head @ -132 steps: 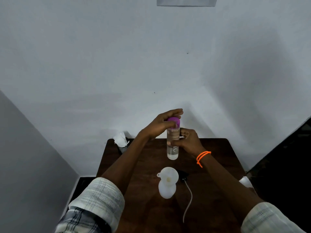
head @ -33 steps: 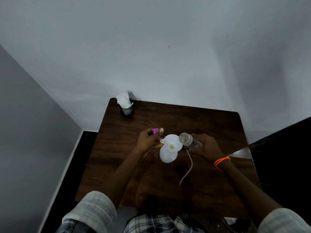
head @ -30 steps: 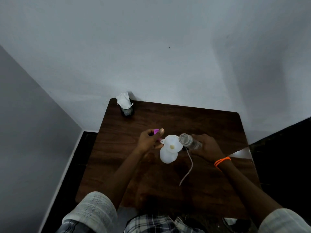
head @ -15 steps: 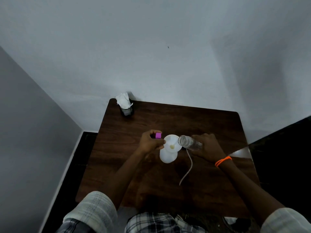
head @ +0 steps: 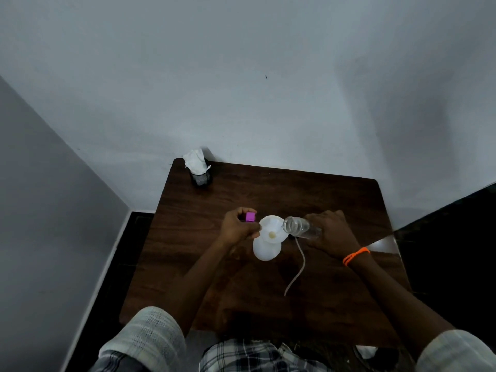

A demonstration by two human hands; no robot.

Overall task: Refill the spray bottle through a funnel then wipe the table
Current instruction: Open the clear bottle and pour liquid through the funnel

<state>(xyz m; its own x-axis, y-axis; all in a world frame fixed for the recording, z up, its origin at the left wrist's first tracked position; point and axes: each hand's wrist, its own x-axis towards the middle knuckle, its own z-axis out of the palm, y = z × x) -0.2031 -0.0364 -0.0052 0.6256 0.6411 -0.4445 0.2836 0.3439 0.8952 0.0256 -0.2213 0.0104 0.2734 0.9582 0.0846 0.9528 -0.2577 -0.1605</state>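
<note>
Your right hand (head: 331,232) is hiding most of the clear bottle (head: 298,226), tipped with its mouth over the white funnel (head: 271,229); any water flowing is too faint to make out. You are working at a dark wooden table (head: 268,194) standing in a grey-walled corner. The funnel is sitting in the white spray bottle (head: 265,249). Your left hand (head: 239,228) is steadying the funnel's rim while pinching the purple cap (head: 250,216)

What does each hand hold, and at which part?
Right hand: clear bottle, around its body. Left hand: purple cap and the funnel rim.
</note>
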